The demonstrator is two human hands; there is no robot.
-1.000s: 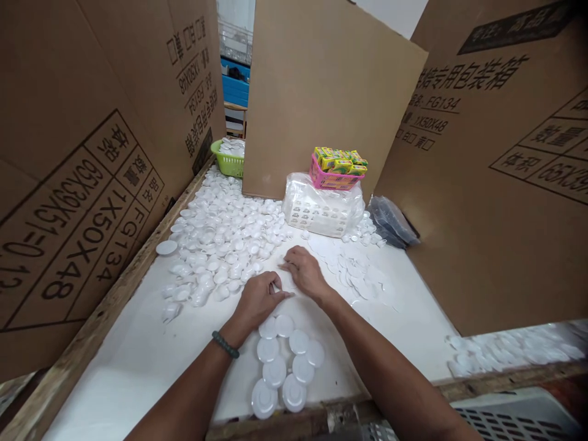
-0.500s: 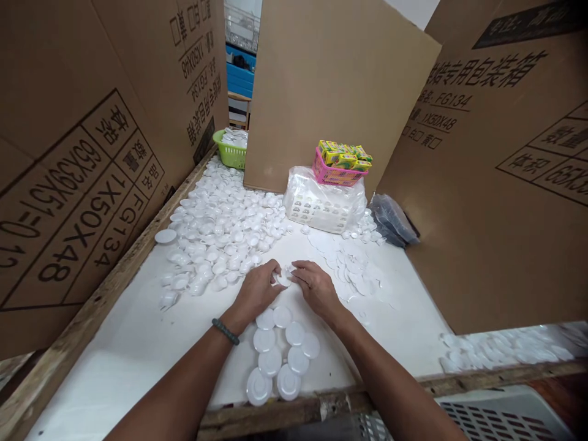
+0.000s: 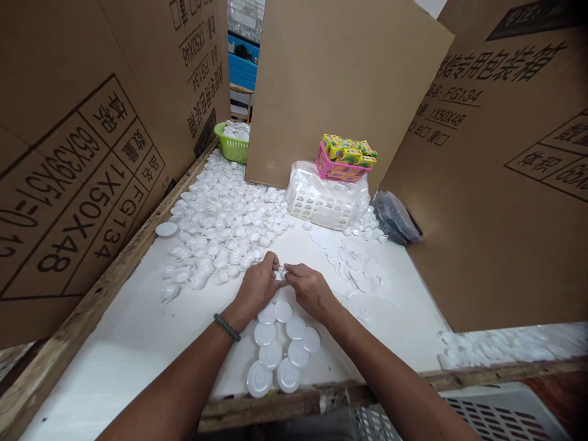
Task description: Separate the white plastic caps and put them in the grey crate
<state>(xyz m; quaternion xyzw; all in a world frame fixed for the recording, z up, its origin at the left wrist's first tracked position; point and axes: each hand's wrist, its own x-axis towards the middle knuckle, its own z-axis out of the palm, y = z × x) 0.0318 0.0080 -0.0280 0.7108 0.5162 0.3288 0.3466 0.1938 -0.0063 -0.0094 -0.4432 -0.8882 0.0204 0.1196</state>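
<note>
My left hand and my right hand meet above the middle of the white tabletop, both closed in a pinch. Between their fingertips is a small white plastic piece, mostly hidden by the fingers. Just below my hands lie several round white saucers, loosely in two columns, some overlapping. To the left spreads a heap of small white toy cups, some showing handles. Thin white discs lie scattered to the right of my right hand.
Cardboard sheets stand around the table. At the back, a pink basket of yellow boxes rests on a plastic-wrapped bundle. A green basket sits at the back left. A wooden rim edges the table; a grey crate is below right.
My hands have drawn closer together, and my right fingers now cover more of the small white piece. The camera view has shifted slightly. The saucers lie as before.
</note>
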